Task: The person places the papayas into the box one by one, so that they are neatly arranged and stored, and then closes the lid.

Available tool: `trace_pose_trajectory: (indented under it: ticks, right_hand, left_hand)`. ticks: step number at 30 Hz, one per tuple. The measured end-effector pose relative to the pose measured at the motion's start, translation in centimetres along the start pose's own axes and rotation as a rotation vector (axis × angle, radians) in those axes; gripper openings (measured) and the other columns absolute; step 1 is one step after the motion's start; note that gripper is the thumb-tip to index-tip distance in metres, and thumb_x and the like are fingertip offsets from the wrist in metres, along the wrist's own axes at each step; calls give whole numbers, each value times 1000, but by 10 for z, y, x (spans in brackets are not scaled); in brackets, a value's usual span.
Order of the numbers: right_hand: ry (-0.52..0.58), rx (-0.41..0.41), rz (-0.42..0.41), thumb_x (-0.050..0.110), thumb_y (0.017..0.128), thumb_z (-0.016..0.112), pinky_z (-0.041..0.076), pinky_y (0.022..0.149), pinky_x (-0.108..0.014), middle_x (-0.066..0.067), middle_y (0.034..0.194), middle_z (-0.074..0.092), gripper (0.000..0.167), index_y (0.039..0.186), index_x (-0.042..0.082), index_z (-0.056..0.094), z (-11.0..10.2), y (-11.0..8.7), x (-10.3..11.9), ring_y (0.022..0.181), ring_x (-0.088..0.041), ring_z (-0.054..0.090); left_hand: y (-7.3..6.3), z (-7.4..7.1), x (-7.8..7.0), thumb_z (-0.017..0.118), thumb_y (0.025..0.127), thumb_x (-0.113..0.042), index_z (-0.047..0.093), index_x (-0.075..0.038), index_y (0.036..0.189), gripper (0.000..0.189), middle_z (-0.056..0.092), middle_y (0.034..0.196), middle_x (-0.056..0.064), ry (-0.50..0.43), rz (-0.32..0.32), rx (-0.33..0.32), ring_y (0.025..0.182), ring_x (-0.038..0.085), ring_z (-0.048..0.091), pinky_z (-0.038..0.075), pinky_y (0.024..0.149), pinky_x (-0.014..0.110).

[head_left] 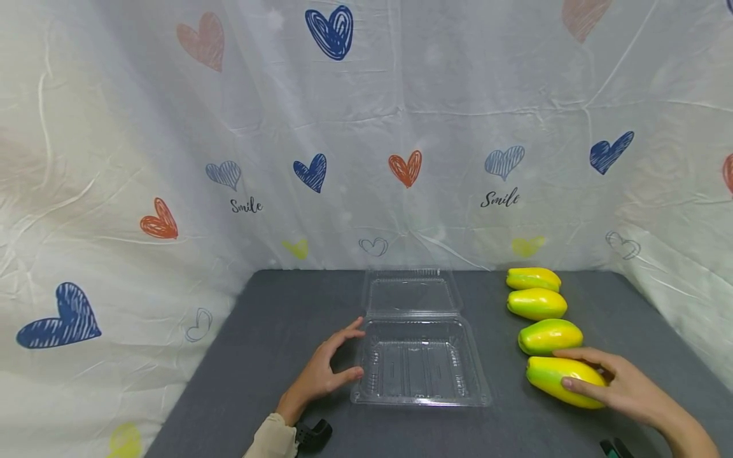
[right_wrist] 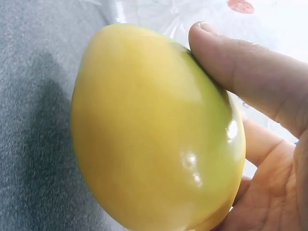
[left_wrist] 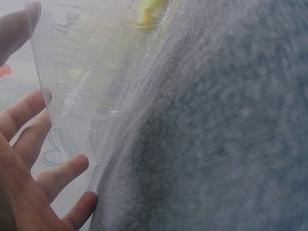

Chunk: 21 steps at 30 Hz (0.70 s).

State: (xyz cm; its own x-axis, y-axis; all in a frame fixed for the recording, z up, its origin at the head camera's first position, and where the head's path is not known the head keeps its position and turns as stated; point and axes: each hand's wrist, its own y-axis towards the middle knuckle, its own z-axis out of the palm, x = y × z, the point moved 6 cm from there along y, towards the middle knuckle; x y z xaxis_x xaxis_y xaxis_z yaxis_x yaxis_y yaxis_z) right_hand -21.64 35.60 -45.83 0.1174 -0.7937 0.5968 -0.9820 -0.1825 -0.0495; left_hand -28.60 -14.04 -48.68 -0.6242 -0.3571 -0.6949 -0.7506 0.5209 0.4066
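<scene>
My right hand (head_left: 635, 385) grips the nearest yellow-green papaya (head_left: 558, 380), thumb on its near side and fingers over the far side. Close up in the right wrist view, the papaya (right_wrist: 149, 130) is glossy, and the thumb lies along its green flank. A clear plastic clamshell container (head_left: 420, 369) lies with its lid (head_left: 412, 294) folded back, and its tray holds nothing. At the container's left rim is my left hand (head_left: 323, 369), fingers spread and fingertips right at the edge. The left wrist view shows those fingers (left_wrist: 62, 178) against the clear plastic.
Three more papayas, a near one (head_left: 550, 337), a middle one (head_left: 537, 304) and a far one (head_left: 532, 278), line up behind the gripped one. A dark grey cloth (head_left: 275, 324) covers the table. A white curtain with printed hearts (head_left: 355, 210) hangs behind and at both sides.
</scene>
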Motion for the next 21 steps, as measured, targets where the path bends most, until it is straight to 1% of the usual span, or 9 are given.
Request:
trace_pose_trajectory:
  ticks: [9, 13, 16, 21]
  right_hand:
    - [12, -48, -17, 38, 97, 70, 46, 68, -23, -14, 130, 65, 47, 137, 15, 64, -2, 2, 17, 89, 7, 52]
    - [2, -66, -32, 36, 96, 72, 45, 67, -23, -11, 126, 67, 45, 135, 15, 65, -2, 3, 23, 87, 6, 52]
    - [-2, -82, -48, 34, 95, 73, 45, 67, -23, -9, 124, 67, 44, 134, 16, 66, -1, 5, 27, 86, 5, 51]
    - [10, -105, -72, 34, 94, 75, 46, 69, -23, -10, 127, 67, 45, 135, 19, 66, -1, 7, 36, 89, 6, 52]
  left_hand:
    - [0, 0, 0, 79, 88, -16, 52, -12, 145, 63, 35, 166, 6, -24, -14, 3, 152, 29, 37, 33, 111, 70]
    - [0, 0, -1, 79, 87, -17, 52, -13, 145, 63, 35, 166, 4, -13, -22, 2, 152, 27, 37, 33, 110, 71]
    - [-1, 0, -1, 79, 87, -17, 52, -14, 145, 64, 35, 166, 4, -3, -23, -1, 152, 26, 38, 32, 109, 72]
    - [-1, 0, -2, 79, 87, -17, 53, -13, 145, 64, 36, 166, 6, -8, -18, -7, 152, 27, 37, 32, 110, 71]
